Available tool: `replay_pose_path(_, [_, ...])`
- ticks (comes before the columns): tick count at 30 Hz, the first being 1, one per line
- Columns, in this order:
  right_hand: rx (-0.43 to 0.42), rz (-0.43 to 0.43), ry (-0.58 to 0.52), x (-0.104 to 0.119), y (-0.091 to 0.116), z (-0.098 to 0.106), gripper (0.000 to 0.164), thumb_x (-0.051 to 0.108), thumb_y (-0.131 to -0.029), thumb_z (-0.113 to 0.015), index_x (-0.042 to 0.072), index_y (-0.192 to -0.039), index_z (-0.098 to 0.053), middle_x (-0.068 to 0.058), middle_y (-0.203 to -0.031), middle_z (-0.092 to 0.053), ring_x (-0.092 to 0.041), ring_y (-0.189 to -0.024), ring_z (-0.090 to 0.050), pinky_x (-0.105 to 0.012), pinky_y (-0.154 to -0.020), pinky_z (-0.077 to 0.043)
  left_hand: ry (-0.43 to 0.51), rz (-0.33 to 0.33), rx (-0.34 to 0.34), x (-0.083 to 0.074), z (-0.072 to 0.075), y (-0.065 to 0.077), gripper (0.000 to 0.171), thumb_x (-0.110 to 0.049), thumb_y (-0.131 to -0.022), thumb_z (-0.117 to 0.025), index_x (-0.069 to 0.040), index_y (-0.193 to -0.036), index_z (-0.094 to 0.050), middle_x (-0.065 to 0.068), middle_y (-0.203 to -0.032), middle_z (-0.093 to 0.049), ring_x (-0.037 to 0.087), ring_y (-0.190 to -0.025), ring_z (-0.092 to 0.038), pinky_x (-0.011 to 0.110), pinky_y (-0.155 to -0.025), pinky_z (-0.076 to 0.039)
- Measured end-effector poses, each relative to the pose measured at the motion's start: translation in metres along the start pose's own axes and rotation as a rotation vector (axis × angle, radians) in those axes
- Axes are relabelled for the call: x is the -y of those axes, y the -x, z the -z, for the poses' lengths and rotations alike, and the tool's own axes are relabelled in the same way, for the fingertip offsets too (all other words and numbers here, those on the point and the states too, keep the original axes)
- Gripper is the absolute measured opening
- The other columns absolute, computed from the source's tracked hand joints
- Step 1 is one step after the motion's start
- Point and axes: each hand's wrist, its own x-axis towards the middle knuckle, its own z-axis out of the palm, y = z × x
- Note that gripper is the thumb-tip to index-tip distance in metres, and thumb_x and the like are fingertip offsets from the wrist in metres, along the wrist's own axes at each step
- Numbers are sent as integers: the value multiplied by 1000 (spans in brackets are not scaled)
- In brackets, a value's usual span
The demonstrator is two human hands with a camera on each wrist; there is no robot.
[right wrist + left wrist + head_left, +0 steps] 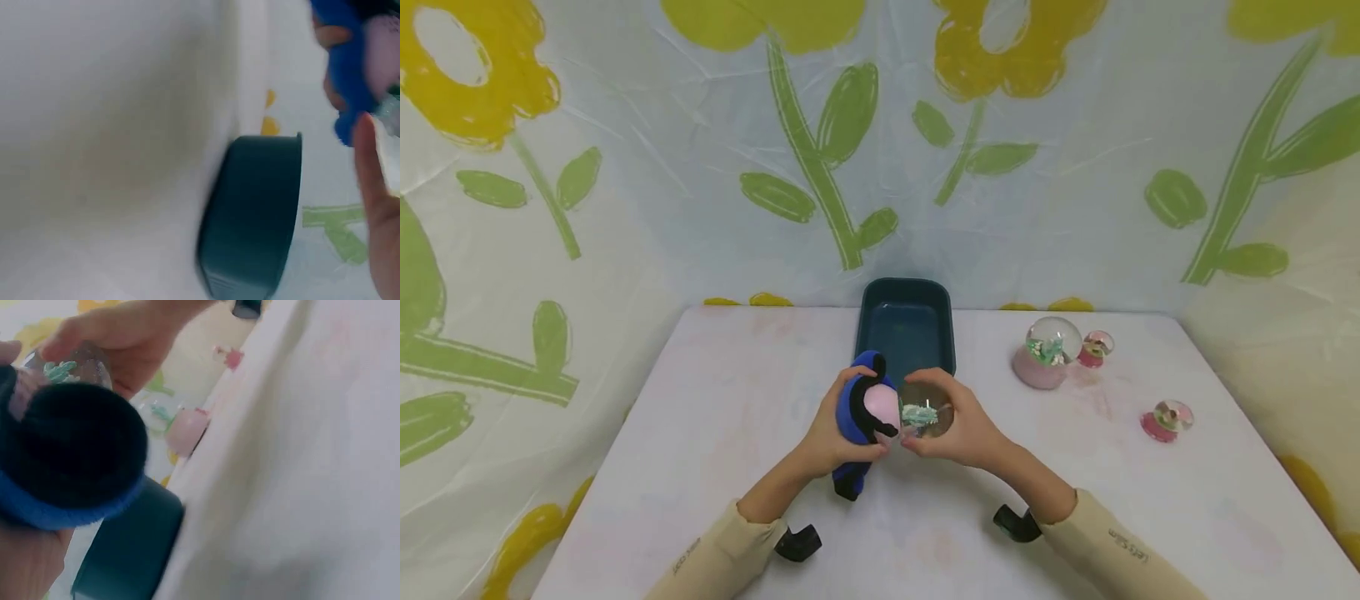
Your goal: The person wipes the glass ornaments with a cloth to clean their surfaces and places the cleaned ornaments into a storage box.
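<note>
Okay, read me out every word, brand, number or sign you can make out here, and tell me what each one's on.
"Let's Slim", small, so the spelling is a best reading: on the right sleeve.
Too small to read: a marking on the left sleeve.
None that I can make out: on the held snow globe, the blue-and-black wrap or the dark teal tray.

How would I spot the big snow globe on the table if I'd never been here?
On the pale table, look right of the dark teal tray. The big snow globe sits there, near two small globes. It is the largest of those three, its base pale pink, theirs deeper pink.
</note>
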Motion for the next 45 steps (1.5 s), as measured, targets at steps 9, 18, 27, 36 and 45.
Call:
replay_pose_path(9, [-141,619,561,-4,-1,-3,48,38,-83,-72,10,-118,-54,-23,-118,-51,-33,-94,-62,-38,-73,-56,248,60,26,-10,0,-7,92,-34,-68,-86,-14,-141,-33,15,-125,-46,28,-107,-50,37,-81,-50])
replay_pose_path(18, [-260,861,806,-6,-2,-9,19,22,-93,-58,13,-111,-61,-26,-110,-54,-38,-88,-60,-43,-64,-57,142,59,-107,-16,-4,-9,86,-30,-72,-85,-14,-141,-36,14,-124,-51,29,-106,-53,40,-81,-53])
replay_pose_path(27, [-124,236,327,18,-1,-10,63,27,-70,-84,5,-121,-57,-12,-114,-54,-24,-93,-58,-34,-70,-55,-262,-113,-1,-15,7,-8,85,0,-61,-89,-18,-131,-45,10,-132,-43,31,-117,-46,44,-87,-49])
replay_pose_path(36, [70,-523,-259,28,-15,1,53,17,-77,-81,10,-123,-56,-19,-118,-54,-36,-97,-54,-46,-61,-56,-353,-192,100,-10,16,-3,80,-16,-56,-93,-22,-123,-51,11,-136,-40,31,-124,-42,47,-90,-48])
replay_pose_path(45, [-123,-55,80,23,-9,-19,65,17,-68,-87,12,-124,-56,-9,-113,-55,-27,-92,-56,-37,-67,-55,208,-37,-66,8,5,0,86,-32,-71,-83,-13,-140,-35,15,-128,-46,28,-110,-50,37,-82,-51])
